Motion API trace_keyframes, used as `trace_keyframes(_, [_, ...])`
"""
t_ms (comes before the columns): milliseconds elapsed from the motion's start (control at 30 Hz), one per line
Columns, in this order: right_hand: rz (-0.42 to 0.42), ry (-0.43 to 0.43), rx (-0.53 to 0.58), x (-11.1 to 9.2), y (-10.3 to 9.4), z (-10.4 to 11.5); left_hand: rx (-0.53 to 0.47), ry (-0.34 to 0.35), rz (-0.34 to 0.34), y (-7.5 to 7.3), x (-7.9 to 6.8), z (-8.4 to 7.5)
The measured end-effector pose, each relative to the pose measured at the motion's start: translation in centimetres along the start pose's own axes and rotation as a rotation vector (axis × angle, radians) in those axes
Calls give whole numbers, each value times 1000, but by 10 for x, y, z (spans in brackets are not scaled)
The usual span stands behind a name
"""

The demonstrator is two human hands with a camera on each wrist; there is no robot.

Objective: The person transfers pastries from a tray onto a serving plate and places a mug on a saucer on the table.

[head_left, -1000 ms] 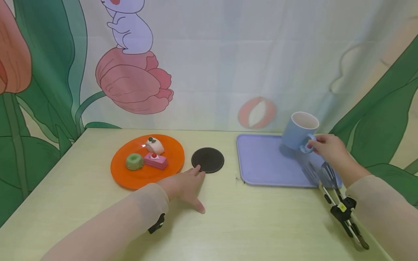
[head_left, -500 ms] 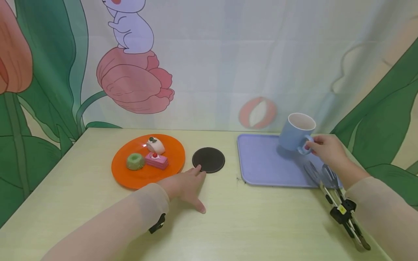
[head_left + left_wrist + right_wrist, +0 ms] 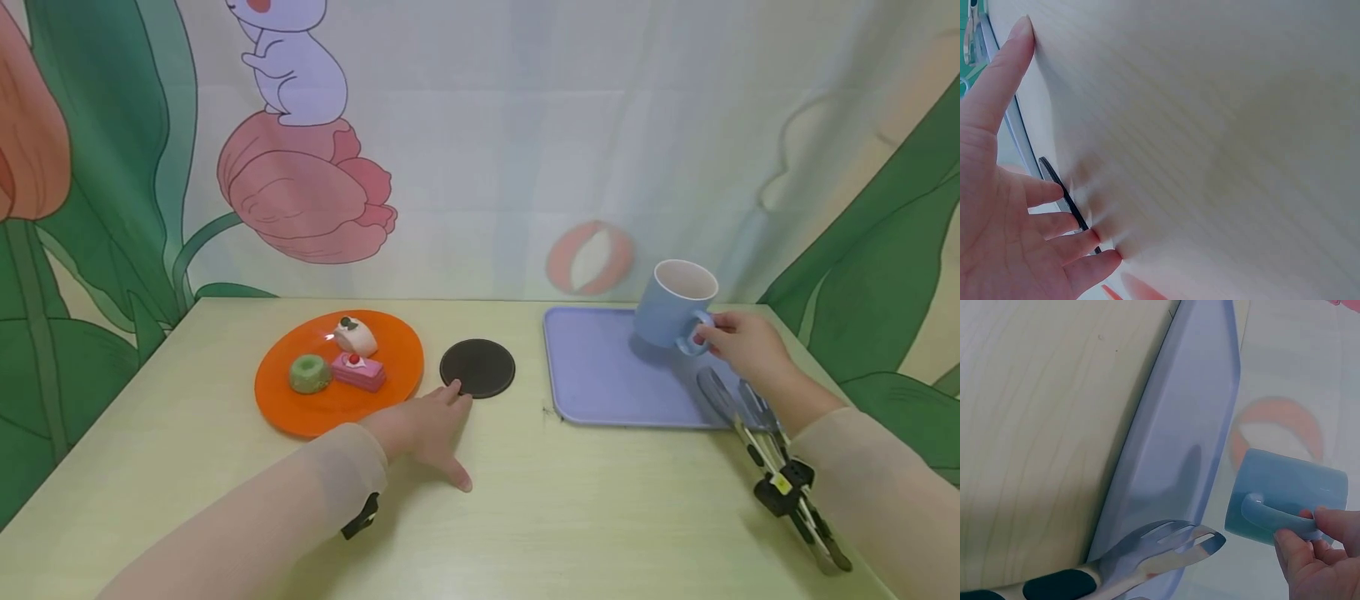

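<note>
My right hand (image 3: 750, 346) pinches the handle of a light blue mug (image 3: 667, 312) between thumb and fingers. The mug is upright with a slight tilt, over the far right part of a lavender tray (image 3: 600, 375). In the right wrist view the mug (image 3: 1285, 487) shows side-on, fingers and thumb at one end of its handle. My left hand (image 3: 431, 429) lies low over the table with fingers spread. Its fingertips are right at the near edge of a round black coaster (image 3: 477, 367); the left wrist view shows this coaster (image 3: 1054, 175) behind the fingers.
An orange plate (image 3: 281, 408) left of the coaster bears a green ring cake (image 3: 310, 374), a pink cake slice (image 3: 358, 372) and a white roll (image 3: 356, 336). Metal tongs with slotted heads (image 3: 1172, 544) lie beneath the right forearm, overlapping the tray's near right corner. A printed curtain (image 3: 480, 150) stands behind.
My right hand has moved a little to the left with the mug, over the tray. The left hand has kept its place at the coaster.
</note>
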State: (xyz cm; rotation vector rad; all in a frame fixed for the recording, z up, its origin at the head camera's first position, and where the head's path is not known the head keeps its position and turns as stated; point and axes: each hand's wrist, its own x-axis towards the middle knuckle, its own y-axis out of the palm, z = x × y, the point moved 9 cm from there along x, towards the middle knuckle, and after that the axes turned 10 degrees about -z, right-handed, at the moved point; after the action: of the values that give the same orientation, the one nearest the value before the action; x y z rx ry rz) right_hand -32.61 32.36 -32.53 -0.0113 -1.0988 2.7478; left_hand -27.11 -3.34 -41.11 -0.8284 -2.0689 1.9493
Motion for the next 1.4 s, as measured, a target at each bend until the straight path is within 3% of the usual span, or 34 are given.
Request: trace_keyframes(1400, [15, -62, 40, -13, 23, 25, -32, -3, -11, -2, -3, 0])
